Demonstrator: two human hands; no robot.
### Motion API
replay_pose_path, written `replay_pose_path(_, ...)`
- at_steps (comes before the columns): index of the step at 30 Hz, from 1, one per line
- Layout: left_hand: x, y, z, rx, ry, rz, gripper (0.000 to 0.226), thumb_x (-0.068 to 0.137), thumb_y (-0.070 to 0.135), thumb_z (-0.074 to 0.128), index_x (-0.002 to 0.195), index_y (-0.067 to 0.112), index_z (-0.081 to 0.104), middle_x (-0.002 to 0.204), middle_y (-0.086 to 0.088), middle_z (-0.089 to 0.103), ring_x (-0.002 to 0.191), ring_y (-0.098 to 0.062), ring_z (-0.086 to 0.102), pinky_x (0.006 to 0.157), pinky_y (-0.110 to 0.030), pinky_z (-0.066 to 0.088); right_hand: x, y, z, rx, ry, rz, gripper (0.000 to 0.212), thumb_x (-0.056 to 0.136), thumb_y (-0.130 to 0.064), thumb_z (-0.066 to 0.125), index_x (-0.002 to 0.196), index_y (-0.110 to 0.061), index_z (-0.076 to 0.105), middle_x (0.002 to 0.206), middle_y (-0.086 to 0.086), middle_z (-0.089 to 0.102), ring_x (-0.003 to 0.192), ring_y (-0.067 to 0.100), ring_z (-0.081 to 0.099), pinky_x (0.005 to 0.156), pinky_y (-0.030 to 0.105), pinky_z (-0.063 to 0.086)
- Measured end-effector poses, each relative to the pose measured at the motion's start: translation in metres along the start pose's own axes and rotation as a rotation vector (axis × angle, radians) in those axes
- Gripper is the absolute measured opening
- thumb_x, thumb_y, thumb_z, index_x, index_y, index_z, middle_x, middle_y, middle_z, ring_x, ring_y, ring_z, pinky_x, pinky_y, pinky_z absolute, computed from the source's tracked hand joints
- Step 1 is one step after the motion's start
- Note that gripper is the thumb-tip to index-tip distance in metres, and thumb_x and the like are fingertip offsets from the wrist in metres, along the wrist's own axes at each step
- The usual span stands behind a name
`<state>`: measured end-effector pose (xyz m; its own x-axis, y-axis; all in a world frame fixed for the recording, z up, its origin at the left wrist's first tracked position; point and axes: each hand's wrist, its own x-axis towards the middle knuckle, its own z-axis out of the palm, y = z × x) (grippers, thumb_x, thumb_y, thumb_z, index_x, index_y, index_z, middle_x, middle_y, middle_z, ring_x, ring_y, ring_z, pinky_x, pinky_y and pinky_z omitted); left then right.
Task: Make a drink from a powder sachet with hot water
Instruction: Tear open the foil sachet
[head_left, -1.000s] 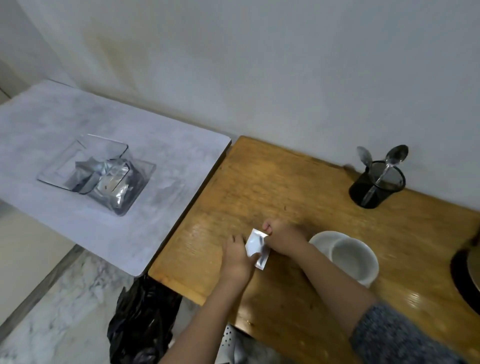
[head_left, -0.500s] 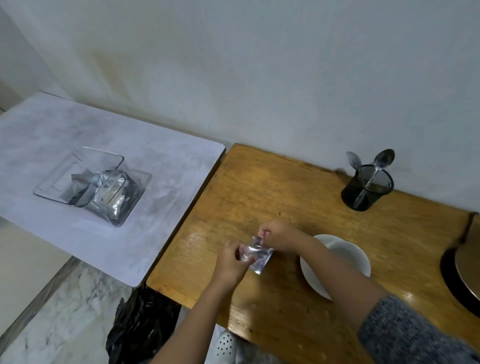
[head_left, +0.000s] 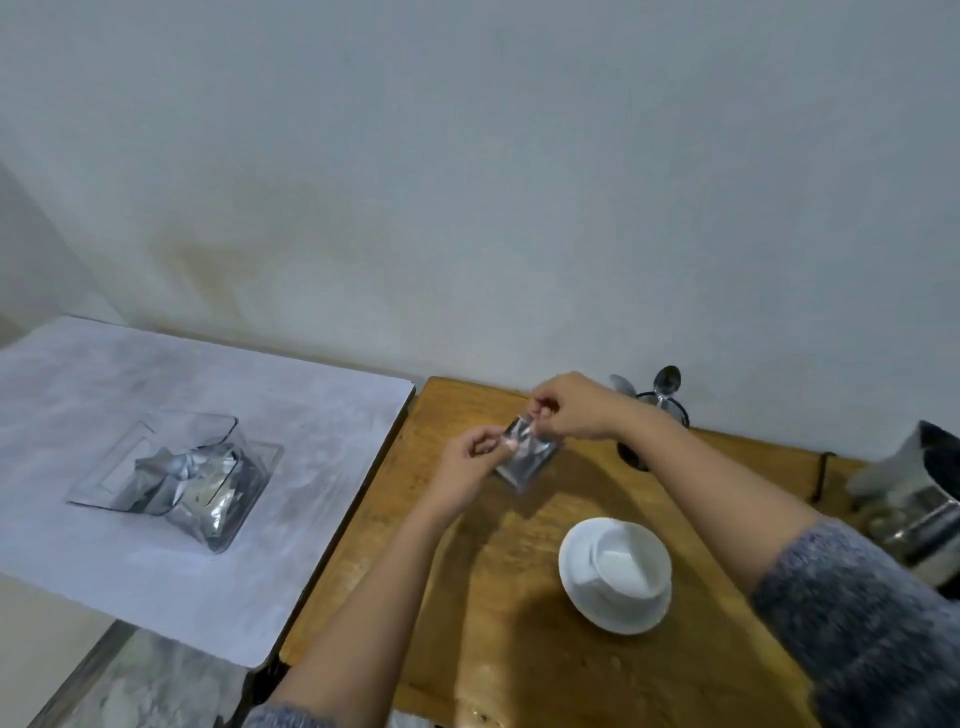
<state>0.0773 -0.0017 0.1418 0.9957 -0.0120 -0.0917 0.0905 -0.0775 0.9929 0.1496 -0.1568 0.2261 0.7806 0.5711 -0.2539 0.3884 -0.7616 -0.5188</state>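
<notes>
Silver sachet (head_left: 522, 457) hangs above table; white cup (head_left: 626, 566) upright.

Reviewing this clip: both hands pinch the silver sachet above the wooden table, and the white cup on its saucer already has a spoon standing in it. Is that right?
Not quite. In the head view the left hand and right hand do pinch the sachet above the wooden table, but the cup on its saucer holds no spoon. The spoons stand in the dark holder by the wall.

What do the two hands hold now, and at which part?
Both the left hand and the right hand pinch the silver sachet at its top edge.
</notes>
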Motion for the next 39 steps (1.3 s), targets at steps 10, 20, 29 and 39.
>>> replay_pose_path(10,0.028,0.077,0.039,-0.196,0.087,0.184,0.011,0.086,0.018,0.061,0.084,0.011,0.069,0.078,-0.002,0.064,0.072,-0.006,0.057,0.071,-0.020,0.045,-0.032,-0.023,-0.086,-0.035,0.276,-0.019,0.007,0.082,-0.014,0.063,0.085,-0.010,0.069,0.068,-0.006,0.056,0.061,0.007,0.047,0.057,0.020,0.038)
replay_pose_path(20,0.039,0.111,0.056,-0.284,0.115,0.245,0.003,0.084,0.013,0.064,0.085,0.015,0.066,0.083,0.004,0.066,0.073,0.004,0.062,0.073,-0.014,0.050,-0.049,-0.027,-0.112,0.047,0.404,0.002,0.006,0.080,-0.012,0.066,0.084,-0.014,0.069,0.071,-0.004,0.063,0.063,0.009,0.055,0.053,0.018,0.040)
replay_pose_path(29,0.037,0.115,0.049,-0.249,0.130,0.277,0.007,0.086,0.017,0.061,0.085,0.014,0.067,0.085,0.004,0.066,0.082,-0.007,0.059,0.076,-0.019,0.046,-0.043,-0.029,-0.102,0.046,0.443,0.027,0.015,0.077,-0.005,0.058,0.073,-0.014,0.070,0.067,-0.001,0.064,0.064,0.014,0.056,0.060,0.026,0.048)
replay_pose_path(39,0.027,0.110,0.037,-0.218,0.130,0.242,0.011,0.087,0.016,0.059,0.079,0.016,0.068,0.081,0.002,0.066,0.079,-0.011,0.059,0.074,-0.021,0.047,-0.038,-0.035,-0.081,0.081,0.440,-0.003,0.021,0.075,0.002,0.050,0.073,-0.010,0.068,0.063,0.003,0.063,0.061,0.018,0.061,0.071,0.037,0.058)
